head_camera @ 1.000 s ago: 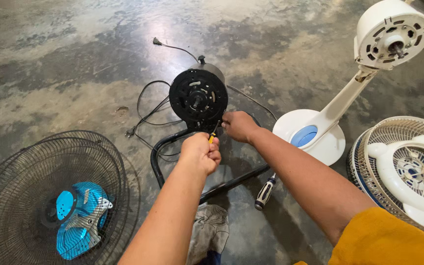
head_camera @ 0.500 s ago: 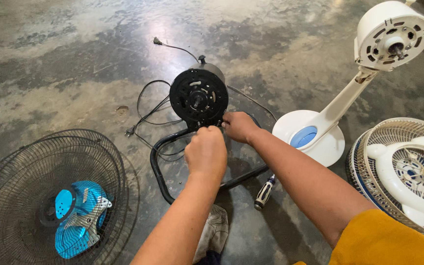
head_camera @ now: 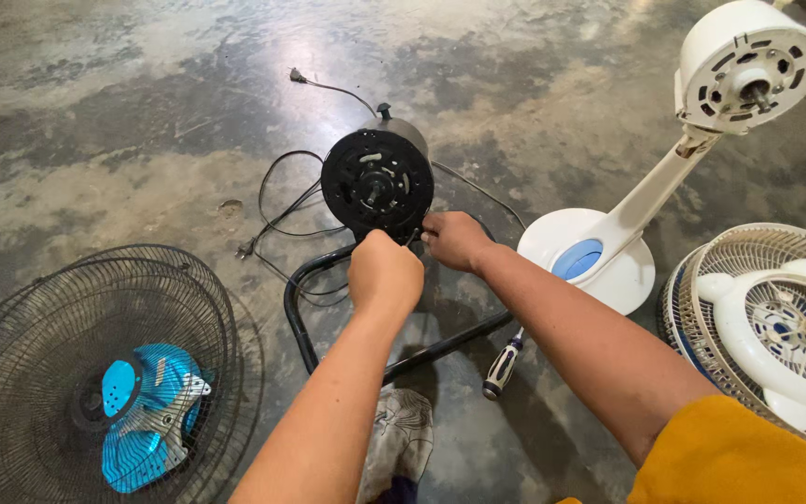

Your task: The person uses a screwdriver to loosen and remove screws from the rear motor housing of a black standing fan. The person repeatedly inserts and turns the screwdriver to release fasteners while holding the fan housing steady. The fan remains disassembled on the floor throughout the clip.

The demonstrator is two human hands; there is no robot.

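Far left on the concrete floor (head_camera: 95, 121) lies a black wire fan guard (head_camera: 67, 364) with a blue blade (head_camera: 142, 420) inside it. Mid-floor, the black fan motor (head_camera: 377, 182) stands on its tubular black stand (head_camera: 300, 317), cord (head_camera: 282, 210) trailing behind. The left hand (head_camera: 384, 273) is fisted just below the motor face; what it grips is hidden. The right hand (head_camera: 454, 240) pinches the motor's lower edge. A screwdriver (head_camera: 503, 366) lies beneath the right forearm. On the right, a white fan stand (head_camera: 664, 177) and a white guard (head_camera: 776, 327).

mottled grey concrete floor (head_camera: 123, 112), stained, with soft glare patches
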